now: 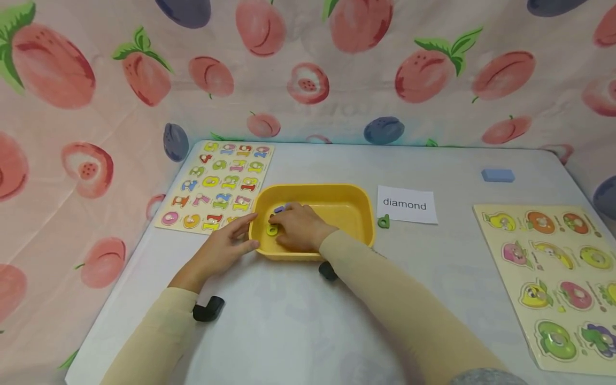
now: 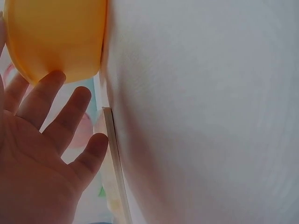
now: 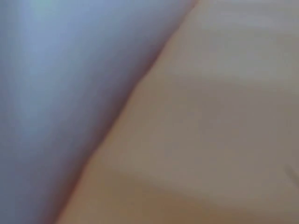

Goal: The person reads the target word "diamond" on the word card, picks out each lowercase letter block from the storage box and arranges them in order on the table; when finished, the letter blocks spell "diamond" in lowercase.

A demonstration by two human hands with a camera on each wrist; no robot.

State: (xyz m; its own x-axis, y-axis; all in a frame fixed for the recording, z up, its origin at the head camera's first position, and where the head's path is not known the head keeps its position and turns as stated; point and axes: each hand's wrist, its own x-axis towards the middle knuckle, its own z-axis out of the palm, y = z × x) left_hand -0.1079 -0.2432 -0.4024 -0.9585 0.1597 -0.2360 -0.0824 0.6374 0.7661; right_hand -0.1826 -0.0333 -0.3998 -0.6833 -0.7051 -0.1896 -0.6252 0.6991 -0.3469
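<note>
A yellow plastic tray (image 1: 313, 256) stands mid-table with a few small letters in its left end. Among them are a yellow-green letter (image 1: 272, 230) and a blue-purple piece (image 1: 279, 209). My right hand (image 1: 300, 227) reaches down into the tray, fingertips at these pieces; its palm side is hidden, and I cannot tell whether it pinches one. My left hand (image 1: 226, 248) is at the tray's left end, fingertips and thumb at the rim. In the left wrist view the left fingers (image 2: 70, 114) are spread and fairly straight against the tray's outer wall. Only blurred sleeve and table fill the right wrist view.
Right of the tray lies a white card (image 1: 406, 205) printed "diamond", a green letter d (image 1: 383, 221) at its lower edge. A number puzzle board (image 1: 216, 184) is at back left, a fruit puzzle board (image 1: 544, 272) at right. A blue block (image 1: 498, 175) lies at back right.
</note>
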